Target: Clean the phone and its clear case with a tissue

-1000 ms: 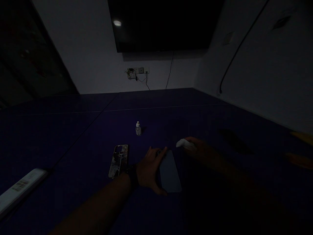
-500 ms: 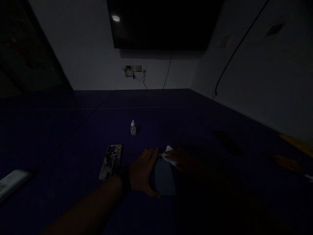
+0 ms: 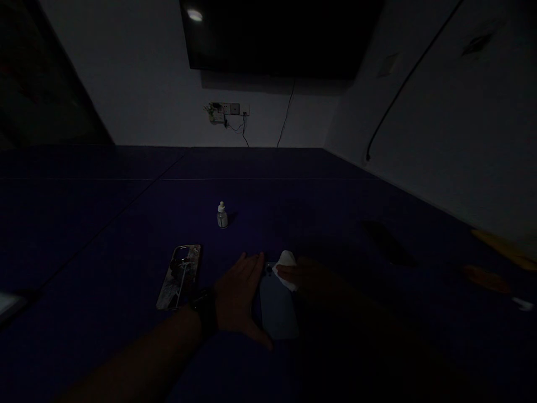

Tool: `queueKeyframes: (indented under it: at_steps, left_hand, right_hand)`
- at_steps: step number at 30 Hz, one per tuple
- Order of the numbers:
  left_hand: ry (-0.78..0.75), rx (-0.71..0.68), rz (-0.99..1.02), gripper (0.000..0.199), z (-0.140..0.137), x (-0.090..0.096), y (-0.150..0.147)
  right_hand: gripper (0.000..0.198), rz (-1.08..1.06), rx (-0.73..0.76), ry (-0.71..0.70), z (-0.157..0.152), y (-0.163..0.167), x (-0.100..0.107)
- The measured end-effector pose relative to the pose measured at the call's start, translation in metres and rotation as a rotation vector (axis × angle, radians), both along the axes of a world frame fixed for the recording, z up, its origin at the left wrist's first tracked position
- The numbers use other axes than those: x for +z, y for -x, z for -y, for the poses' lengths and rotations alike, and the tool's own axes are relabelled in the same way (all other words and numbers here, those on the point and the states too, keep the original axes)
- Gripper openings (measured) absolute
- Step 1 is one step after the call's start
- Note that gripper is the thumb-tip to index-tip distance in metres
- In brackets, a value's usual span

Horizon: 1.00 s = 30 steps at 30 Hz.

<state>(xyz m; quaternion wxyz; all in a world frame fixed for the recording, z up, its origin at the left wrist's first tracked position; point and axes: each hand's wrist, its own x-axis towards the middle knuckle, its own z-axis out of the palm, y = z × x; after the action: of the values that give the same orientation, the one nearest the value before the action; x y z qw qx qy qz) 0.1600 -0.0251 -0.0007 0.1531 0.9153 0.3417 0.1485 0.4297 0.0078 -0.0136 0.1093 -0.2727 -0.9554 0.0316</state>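
A blue-grey phone lies back up on the dark purple table, its camera lenses at the far end. Along its left side rests my left hand, fingers stretched out and thumb apart, bracing the edge. My right hand, in deep shadow, presses a white tissue or cloth onto the phone's upper right part near the cameras. To the left of my left wrist, which wears a dark watch, lies a patterned phone case. Beyond the hands a small dropper bottle with a white cap stands upright.
A dark flat object lies to the right. Farther right are an orange-brown item, a yellow item and a small white scrap. A pale object sits at the left edge. Sockets and a large screen are on the wall.
The whole view has shifted slightly, so things sit a little farther left and higher. My right hand still holds the tissue near the phone's cameras; my left hand stays beside the phone.
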Motion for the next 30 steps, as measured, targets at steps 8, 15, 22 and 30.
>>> queueKeyframes:
  at_steps: [8, 15, 22, 30]
  left_hand:
    - [0.026, 0.012, -0.044, 0.152, 0.001, 0.005, -0.001]
    - [0.055, 0.037, -0.073, 0.155, 0.000, 0.002, -0.001]
    - [0.008, 0.048, -0.085, 0.155, 0.001, 0.003, -0.001]
    - [-0.092, 0.158, -0.145, 0.147, 0.006, 0.001, -0.002]
  right_hand:
    - [0.055, 0.031, -0.044, -0.059, -0.001, -0.001, 0.006]
    - [0.058, 0.026, -0.093, -0.081, 0.001, 0.005, 0.006]
    - [0.055, 0.013, -0.002, -0.037, 0.003, 0.002, 0.010]
    - [0.061, -0.128, -0.060, -0.003, 0.003, 0.000, 0.002]
